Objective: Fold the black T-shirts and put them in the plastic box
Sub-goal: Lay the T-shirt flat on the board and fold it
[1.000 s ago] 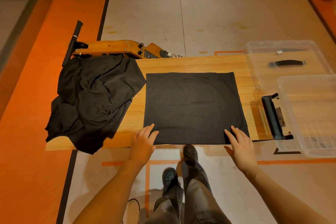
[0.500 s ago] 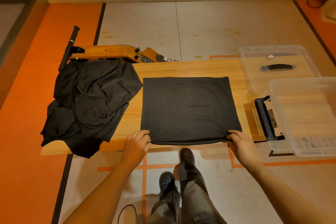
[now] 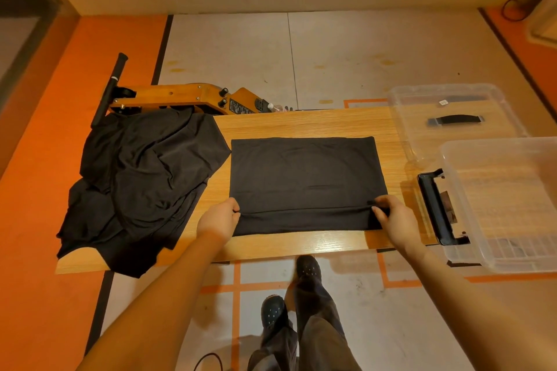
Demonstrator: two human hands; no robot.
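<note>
Between the two grips, the folded black T-shirt lies flat on the worktop. Left hand and right hand each pinch its near edge, mid-fold; next, carry that edge away toward the far hem.

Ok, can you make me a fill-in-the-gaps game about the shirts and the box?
1. Both hands, left and right, pinch the near edge of the flat ____.
2. The shirt pile lies on the table's ____ end.
3. The box has ____ shirts in it.
4. The lid lies ____ the box.

Missing words: shirt; left; no; behind
</note>
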